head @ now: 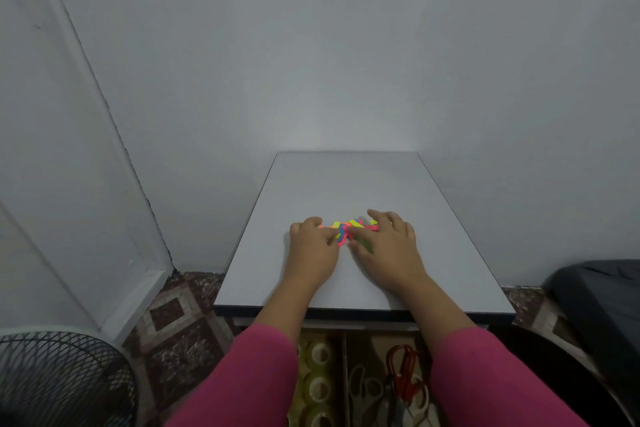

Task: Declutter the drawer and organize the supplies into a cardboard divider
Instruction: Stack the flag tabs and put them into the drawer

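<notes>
A person in pink sleeves sits at a small white table point(363, 184) pushed against a grey wall, seen from a camera on their head. Near the middle of the table lies a loose heap of neon sticky strips point(348, 230) in pink, yellow, green and blue. The left hand point(313, 244) rests on the table at the left of the heap, its fingers curled inward with the tips touching the strips. The right hand point(388, 241) lies at the right of the heap, fingers spread slightly apart and bent over the strips, covering some of them.

Below the near edge of the table, an open drawer point(360, 381) shows a cardboard divider point(344, 367). Left of the divider wall sit rolls of clear tape point(320, 385); right of it lie scissors point(403, 374), one pair with red handles.

The step in hand appears to be gathering the scattered strips into one bundle. The next move likely calls for squaring them into a neat stack, pinching it firmly so none slip, then carrying it down from the table to a free compartment.
</notes>
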The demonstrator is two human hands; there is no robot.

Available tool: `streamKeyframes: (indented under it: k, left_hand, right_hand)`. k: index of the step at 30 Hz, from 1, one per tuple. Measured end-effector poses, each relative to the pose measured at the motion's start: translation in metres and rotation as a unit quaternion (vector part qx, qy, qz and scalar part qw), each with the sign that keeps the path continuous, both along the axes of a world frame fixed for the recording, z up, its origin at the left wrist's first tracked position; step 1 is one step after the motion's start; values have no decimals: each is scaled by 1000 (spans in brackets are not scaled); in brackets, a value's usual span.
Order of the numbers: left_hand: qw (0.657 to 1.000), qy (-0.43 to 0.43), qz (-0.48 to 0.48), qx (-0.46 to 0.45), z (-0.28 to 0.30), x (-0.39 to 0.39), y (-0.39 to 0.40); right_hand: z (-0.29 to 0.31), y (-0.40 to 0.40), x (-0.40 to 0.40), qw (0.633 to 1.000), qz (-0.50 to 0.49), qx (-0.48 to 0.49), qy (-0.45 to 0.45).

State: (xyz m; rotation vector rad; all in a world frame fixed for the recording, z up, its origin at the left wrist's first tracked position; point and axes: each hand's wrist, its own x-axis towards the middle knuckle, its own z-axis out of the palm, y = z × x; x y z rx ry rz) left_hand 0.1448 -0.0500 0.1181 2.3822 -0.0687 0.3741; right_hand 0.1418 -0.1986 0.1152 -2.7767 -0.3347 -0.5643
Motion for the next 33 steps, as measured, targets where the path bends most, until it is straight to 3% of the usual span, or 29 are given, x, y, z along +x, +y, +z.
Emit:
streamKeyframes:
  k: [5, 7, 10, 12, 15, 21, 28, 33]
  left_hand:
    - [999, -29, 13, -2, 2, 3, 1]
    - [996, -46, 6, -76, 5, 2, 3]
    - [968, -56, 70, -234, 12, -2, 14]
    - [974, -62, 78, -202, 13, -1, 23]
    - [997, -41, 10, -62, 15, 4, 28]
    - [992, -22, -43, 116, 14, 12, 29]
    - [998, -27, -18, 57, 28, 15, 23]
    - [994, -32, -82, 65, 19, -4, 9]
  right_hand:
    - [-1, -2, 4, 999, -41, 35, 1]
    - [-1, -1, 7, 998, -41, 51, 3]
    - [0, 0, 11, 997, -38, 70, 2]
    - [1, 1, 11, 996, -36, 86, -1]
    - [2, 1, 13, 994, -36, 101, 9]
    - [5, -2, 15, 981, -27, 187, 53]
    - [6, -4, 17, 976, -19, 213, 50]
    - [2, -2, 18, 987, -26, 158, 30]
